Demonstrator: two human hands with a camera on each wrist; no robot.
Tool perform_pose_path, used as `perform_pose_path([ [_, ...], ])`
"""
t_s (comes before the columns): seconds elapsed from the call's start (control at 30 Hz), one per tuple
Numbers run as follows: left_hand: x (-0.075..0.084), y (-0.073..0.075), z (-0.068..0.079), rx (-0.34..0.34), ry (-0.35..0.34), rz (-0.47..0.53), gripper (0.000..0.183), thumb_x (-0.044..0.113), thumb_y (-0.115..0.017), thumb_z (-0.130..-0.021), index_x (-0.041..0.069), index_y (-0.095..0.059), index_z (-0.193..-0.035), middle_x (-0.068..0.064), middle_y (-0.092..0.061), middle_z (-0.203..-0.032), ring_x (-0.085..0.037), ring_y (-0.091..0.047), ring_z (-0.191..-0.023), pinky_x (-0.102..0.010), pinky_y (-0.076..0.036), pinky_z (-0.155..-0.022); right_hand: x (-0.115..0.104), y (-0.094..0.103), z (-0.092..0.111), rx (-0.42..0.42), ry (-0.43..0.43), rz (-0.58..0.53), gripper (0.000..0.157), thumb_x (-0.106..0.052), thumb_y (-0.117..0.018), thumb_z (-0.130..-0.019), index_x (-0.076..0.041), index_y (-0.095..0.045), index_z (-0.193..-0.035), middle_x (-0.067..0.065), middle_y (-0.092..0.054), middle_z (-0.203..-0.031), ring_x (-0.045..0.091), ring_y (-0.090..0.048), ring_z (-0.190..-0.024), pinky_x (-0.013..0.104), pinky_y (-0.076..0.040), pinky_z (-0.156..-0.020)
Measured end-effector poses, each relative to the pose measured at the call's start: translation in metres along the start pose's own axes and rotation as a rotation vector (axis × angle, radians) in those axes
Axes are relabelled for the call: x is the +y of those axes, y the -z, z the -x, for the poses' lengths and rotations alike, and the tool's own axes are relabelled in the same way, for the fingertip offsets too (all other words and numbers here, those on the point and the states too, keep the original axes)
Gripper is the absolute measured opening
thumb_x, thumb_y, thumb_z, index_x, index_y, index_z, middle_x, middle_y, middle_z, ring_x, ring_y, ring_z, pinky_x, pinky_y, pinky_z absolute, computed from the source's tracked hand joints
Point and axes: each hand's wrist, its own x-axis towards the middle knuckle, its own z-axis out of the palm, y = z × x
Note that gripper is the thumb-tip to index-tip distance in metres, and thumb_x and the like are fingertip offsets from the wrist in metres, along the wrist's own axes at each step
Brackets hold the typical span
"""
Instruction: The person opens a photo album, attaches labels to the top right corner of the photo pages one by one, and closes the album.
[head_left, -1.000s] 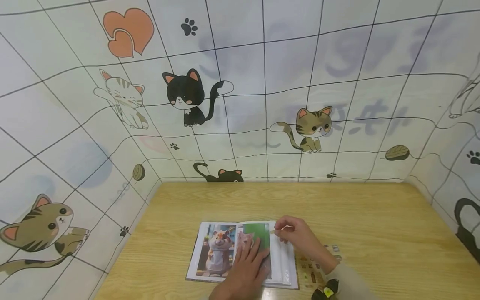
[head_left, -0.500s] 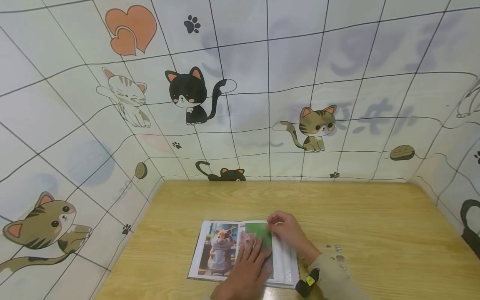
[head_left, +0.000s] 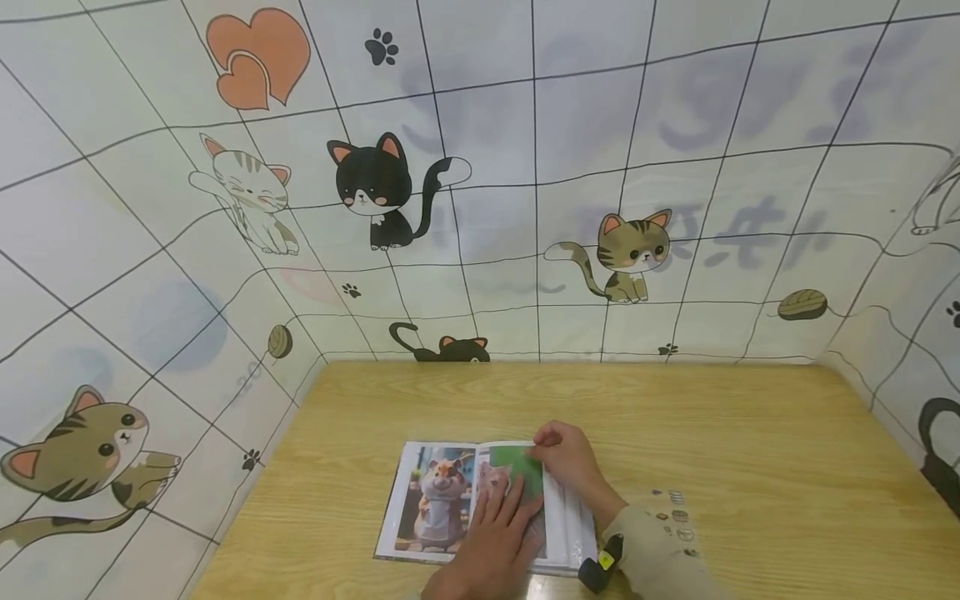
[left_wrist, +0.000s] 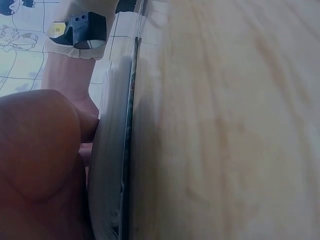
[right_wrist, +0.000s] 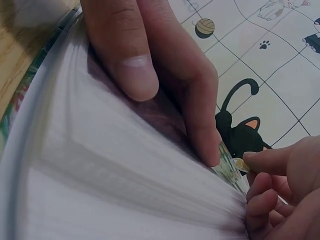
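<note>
An open photo album (head_left: 385, 533) lies on the table, a hamster picture (head_left: 438, 508) on its left page and a pink animal on green (head_left: 517, 467) on its right page. My left hand (head_left: 491, 533) rests with spread fingers on the right page and partly covers that picture. My right hand (head_left: 572, 458) is at the picture's upper right corner. In the right wrist view its thumb and forefinger pinch a small yellowish sticker (right_wrist: 241, 165) against or just above the page; I cannot tell which. The left wrist view shows the album's page edges (left_wrist: 112, 150) beside my left hand.
A clear sticker sheet (head_left: 681, 521) with small printed shapes lies right of the album, partly hidden by the right sleeve (head_left: 652, 550). A black wrist camera (head_left: 600, 567) sits over the album's lower right corner. Cat-patterned walls (head_left: 510, 242) border the wooden table (head_left: 720, 433).
My right hand has moved left with the small sticker, from the page's right margin to the green picture's upper right corner. My left hand stays on the page.
</note>
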Motion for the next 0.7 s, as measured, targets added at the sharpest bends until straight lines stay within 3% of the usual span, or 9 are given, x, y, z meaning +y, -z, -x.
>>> perform_pose_path([
  [0.7, 0.0031, 0.0022, 0.0000, -0.016, 0.013, -0.022, 0.049, 0.037, -0.029, -0.108, 0.016, -0.039, -0.151, -0.015, -0.025, -0.162, -0.038, -0.016, -0.150, -0.062, -0.024, -0.113, -0.0026, -0.0065, 0.0025, 0.075, 0.070, 0.108, 0.016, -0.002, -0.077, -0.078, -0.006, -0.062, -0.081, 0.003, -0.063, -0.073, 0.015, -0.056, -0.066, 0.028, -0.045, -0.058],
])
